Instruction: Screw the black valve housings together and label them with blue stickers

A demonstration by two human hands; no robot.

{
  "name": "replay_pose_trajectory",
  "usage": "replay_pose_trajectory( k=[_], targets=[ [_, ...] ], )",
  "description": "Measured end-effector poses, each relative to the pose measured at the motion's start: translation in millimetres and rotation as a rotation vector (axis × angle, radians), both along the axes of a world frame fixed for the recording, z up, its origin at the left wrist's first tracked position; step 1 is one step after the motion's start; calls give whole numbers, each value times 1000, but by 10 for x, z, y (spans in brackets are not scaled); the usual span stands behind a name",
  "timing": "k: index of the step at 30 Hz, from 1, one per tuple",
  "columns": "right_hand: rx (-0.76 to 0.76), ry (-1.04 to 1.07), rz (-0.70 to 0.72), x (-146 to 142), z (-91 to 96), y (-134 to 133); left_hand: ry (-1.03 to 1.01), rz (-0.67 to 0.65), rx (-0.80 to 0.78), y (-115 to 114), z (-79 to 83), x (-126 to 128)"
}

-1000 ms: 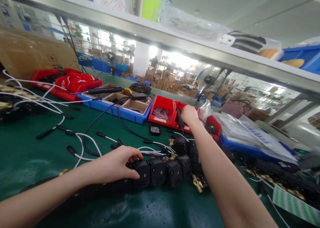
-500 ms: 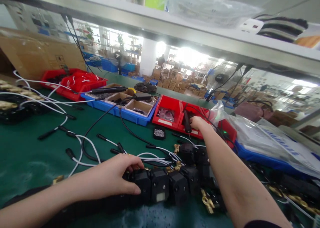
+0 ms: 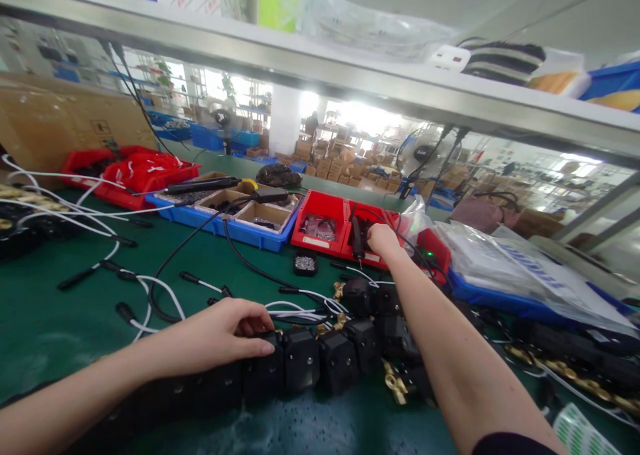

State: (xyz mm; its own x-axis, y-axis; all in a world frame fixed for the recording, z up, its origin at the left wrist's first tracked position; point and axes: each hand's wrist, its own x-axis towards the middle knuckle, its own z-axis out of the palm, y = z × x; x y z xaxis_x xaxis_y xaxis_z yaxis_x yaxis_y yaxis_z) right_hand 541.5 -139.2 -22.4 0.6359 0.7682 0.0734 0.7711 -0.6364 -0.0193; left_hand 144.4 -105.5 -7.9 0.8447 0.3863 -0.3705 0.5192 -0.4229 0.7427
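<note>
My left hand [image 3: 243, 328] rests on a row of black box-shaped units with brass valve fittings. Its thumb and curled fingers close around the top of one black unit [image 3: 264, 368]. My right hand [image 3: 384, 240] reaches into the right-hand red bin [image 3: 373, 260]. Its fingers are curled and partly hidden there, so anything between them cannot be made out. Right beside it a black electric screwdriver [image 3: 357, 238] leans tip down at the bin's front. More black units [image 3: 303, 358] continue right of my left hand, with a brass valve [image 3: 395, 382] at the row's end.
White cables with black plugs [image 3: 205, 282] spread over the green table [image 3: 100, 255]. A blue divided tray [image 3: 270, 240], a red bin [image 3: 320, 225] and a small black box of screws [image 3: 305, 263] stand behind. A metal shelf [image 3: 300, 55] crosses overhead. Plastic-wrapped sheets [image 3: 500, 268] lie right.
The view has shifted, so the bench appears further left. My right hand remains in the red bin, its fingers now more curled. My left hand stays on the black units.
</note>
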Motion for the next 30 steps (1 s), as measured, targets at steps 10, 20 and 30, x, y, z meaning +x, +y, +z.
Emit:
replay_pose_trajectory(
  k=[10, 20, 30],
  targets=[
    [263, 110, 225, -1151, 494, -1372, -47, -1, 79, -25, 6, -10],
    [274, 120, 254, -2341, -971, -2528, 10, -12, 175, -21, 21, 10],
    [595, 508, 125, -2134, -714, -2928, -15, 2, 208, -87, 89, -3]
  ],
)
